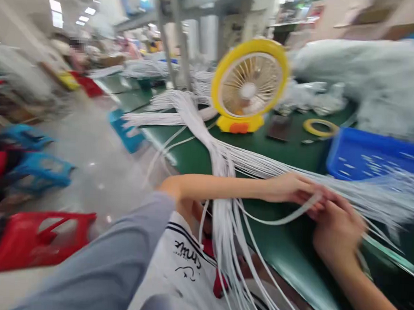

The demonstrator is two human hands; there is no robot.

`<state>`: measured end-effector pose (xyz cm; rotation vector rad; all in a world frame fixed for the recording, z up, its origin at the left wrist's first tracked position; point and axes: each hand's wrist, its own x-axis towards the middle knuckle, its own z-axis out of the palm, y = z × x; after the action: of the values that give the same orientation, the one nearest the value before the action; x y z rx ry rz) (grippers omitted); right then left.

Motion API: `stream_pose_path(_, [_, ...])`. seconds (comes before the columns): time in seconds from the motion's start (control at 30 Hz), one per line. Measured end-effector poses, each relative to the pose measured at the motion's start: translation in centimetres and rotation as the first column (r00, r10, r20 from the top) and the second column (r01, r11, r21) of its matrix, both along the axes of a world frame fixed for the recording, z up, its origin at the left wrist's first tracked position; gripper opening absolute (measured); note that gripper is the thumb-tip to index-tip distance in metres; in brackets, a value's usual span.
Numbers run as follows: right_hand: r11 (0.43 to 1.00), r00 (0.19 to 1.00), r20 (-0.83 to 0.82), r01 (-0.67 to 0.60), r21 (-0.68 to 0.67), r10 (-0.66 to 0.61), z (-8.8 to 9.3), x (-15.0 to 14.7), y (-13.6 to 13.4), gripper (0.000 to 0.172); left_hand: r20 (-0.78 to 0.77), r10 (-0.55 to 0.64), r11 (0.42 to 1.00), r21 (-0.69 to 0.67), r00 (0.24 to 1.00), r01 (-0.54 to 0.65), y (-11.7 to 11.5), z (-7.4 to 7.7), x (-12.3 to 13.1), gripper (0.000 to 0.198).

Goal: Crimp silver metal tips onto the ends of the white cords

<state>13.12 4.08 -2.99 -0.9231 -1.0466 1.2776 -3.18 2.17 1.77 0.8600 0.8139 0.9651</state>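
Out over the right part of the green table (200, 157), both hands meet around a white cable (276, 222). My left hand (296, 188) has its fingers closed on it. Opposite, my right hand (341, 225) pinches near the same spot; its fingertips partly hide the cable's end. From the hands the cable curves back toward a thick bundle of white cables (222, 229), which hangs over the table edge across my lap. My left forearm lies over this bundle. Behind the hands, another bundle of white cables (261, 159) runs to the right, with fanned ends.
A yellow fan (241, 124) stands behind the cables. Right of it are a roll of yellow tape (320, 128), a blue tray (375, 151) with small white pieces, and plastic bags (385, 80). Red (18, 238) and blue stools (43, 170) stand on the floor at left.
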Motion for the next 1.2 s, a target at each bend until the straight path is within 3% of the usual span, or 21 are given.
stream_pose_path(0.07, [0.999,0.998,0.040,-0.046,-0.005,0.046,-0.1,0.3,-0.8,0.019,0.016,-0.086,0.995,0.047,0.996,0.086,0.8,-1.1,1.8,0.032])
stream_pose_path(0.13, [1.000,0.996,0.086,0.026,-0.002,-0.026,-0.3,0.4,-1.1,0.022,-0.021,-0.147,0.978,0.149,0.989,0.148,1.0,-2.1,2.3,0.035])
stream_pose_path(0.27, [0.999,0.996,0.082,-0.032,-0.004,0.032,-0.6,0.4,-1.3,0.024,-0.060,-0.060,0.990,0.122,0.996,0.067,0.7,-3.1,1.1,0.038])
stream_pose_path(0.47, [0.994,0.994,0.092,-0.067,0.092,0.059,0.0,0.9,-1.8,0.026,-0.093,-0.113,0.987,0.108,0.989,0.123,-0.1,-2.5,1.3,0.035])
stream_pose_path(0.67, [0.987,0.992,0.075,-0.107,0.118,0.099,-0.1,1.2,-1.7,0.027,-0.231,-0.030,0.986,0.155,0.972,0.067,-0.1,-2.3,1.5,0.037])
stream_pose_path(1.2, [0.970,0.987,0.151,-0.080,0.231,0.045,-0.5,1.6,-1.5,0.026,-0.367,-0.017,0.994,0.092,0.930,0.055,-0.1,-1.8,1.8,0.031])
